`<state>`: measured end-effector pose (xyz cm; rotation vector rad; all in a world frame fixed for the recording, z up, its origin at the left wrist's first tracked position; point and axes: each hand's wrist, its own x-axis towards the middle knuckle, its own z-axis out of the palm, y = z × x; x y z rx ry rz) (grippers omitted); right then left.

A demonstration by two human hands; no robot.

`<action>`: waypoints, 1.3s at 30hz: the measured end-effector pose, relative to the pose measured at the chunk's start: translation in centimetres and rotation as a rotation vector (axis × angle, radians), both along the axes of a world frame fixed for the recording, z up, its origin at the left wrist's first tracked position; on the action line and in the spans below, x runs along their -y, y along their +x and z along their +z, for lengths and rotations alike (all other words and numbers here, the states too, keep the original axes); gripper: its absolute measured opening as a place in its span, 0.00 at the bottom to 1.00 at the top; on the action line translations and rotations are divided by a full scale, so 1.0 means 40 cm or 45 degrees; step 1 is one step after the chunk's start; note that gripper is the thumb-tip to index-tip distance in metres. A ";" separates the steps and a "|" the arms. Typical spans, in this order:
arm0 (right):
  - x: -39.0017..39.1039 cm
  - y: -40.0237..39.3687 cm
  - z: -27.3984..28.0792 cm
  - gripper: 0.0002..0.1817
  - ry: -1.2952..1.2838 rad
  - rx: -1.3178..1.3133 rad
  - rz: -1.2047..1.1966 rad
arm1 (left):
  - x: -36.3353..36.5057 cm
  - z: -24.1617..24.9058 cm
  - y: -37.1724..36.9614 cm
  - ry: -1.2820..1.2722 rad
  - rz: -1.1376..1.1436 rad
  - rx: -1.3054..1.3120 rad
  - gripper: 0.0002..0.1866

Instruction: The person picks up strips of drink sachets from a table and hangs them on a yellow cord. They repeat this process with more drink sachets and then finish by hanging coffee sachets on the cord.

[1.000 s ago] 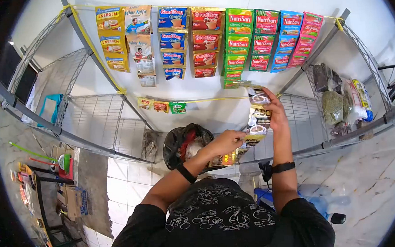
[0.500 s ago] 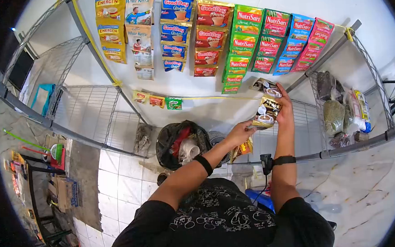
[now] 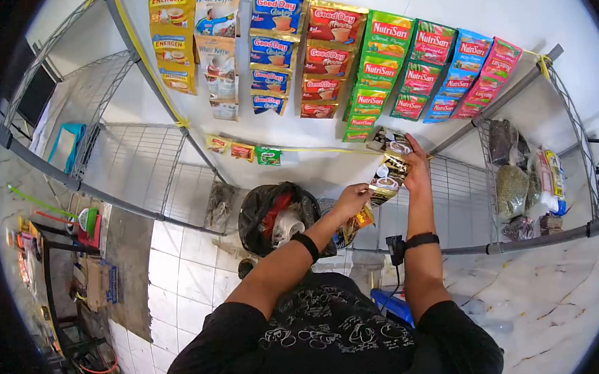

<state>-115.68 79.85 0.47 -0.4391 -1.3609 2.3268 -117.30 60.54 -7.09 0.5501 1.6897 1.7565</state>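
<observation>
A strip of dark sachets (image 3: 387, 179) is located right of the frame's centre, its left edge pinched by the left hand (image 3: 352, 201) and its right side held by the right hand (image 3: 416, 169) (each grip closed on it). Black-lined bin (image 3: 252, 221) noted lower left; hanging sachets (image 3: 330, 62) line the frame's top.
</observation>
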 end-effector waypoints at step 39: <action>0.223 -0.158 -0.223 0.22 0.258 0.818 0.783 | 0.279 0.034 -0.007 0.061 -0.147 -0.196 0.08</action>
